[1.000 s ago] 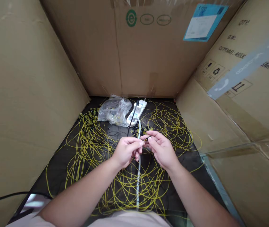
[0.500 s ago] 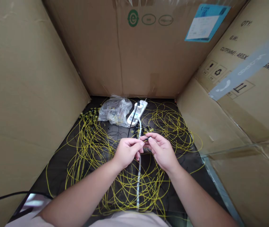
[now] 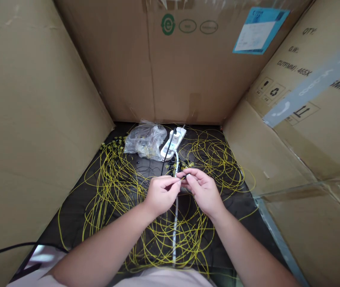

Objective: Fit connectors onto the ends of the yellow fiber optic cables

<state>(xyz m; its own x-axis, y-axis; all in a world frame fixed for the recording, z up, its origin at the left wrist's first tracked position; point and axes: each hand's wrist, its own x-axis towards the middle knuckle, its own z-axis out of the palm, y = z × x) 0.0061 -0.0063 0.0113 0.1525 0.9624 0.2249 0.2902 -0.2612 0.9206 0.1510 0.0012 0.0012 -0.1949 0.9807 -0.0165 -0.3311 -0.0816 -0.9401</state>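
Note:
My left hand (image 3: 161, 194) is closed, thumb and forefinger pinching a thin yellow wire (image 3: 182, 179). Close beside it, my right hand (image 3: 203, 189) pinches a small black connector (image 3: 186, 176) between thumb and fingers, and the wire runs up to it. Fingers cover much of the connector, so its exact shape is hard to make out. Under and around both hands lie loose yellow wires (image 3: 110, 191) on the dark surface. Just beyond the fingertips is a pile of small black pieces (image 3: 174, 164).
A white power strip (image 3: 172, 143) with a plugged black cord lies ahead, its white cable (image 3: 174, 235) running toward me. Left of it sits a clear plastic bag (image 3: 146, 140). Tall cardboard boxes (image 3: 188, 79) wall in the back and both sides. More coiled yellow wires (image 3: 217, 159) lie at right.
My left hand has rolled slightly, its lower fingers now tucked behind the thumb. The right hand stays nearly in place, still pinching the black connector.

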